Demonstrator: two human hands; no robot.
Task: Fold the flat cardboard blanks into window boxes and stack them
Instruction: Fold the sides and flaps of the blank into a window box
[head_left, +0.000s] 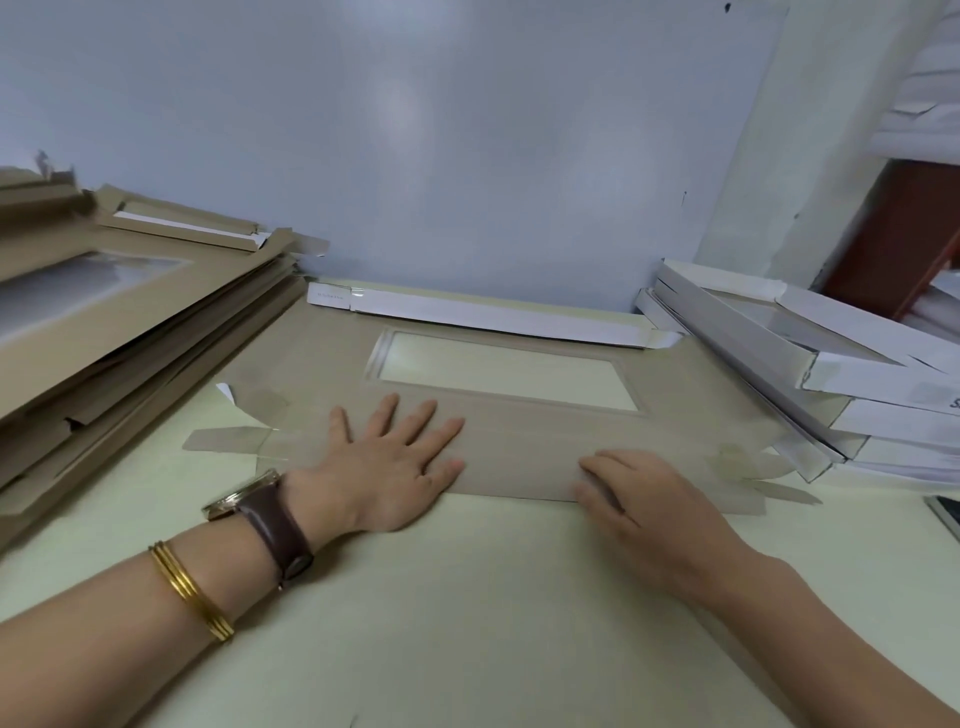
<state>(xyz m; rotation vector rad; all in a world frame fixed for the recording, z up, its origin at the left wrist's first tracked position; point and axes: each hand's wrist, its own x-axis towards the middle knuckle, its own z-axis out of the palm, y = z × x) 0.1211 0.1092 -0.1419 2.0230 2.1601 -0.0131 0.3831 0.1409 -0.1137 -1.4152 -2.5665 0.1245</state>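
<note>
A brown cardboard blank (519, 447) with a clear rectangular window (506, 376) lies flat on the pale table in front of me. Its far flap (483, 314) is folded up, showing its white inside. My left hand (387, 470) presses flat on the blank's near panel, fingers spread. My right hand (644, 499) rests on the near edge to the right, its fingers curled over that edge. Small end tabs (228, 441) stick out at both ends.
A tall pile of flat brown blanks (124, 322) fills the left side. Folded window boxes (810, 364), white side out, are stacked at the right. A blue-grey wall (415, 156) stands close behind. A dark flat object (945, 512) shows at the right edge.
</note>
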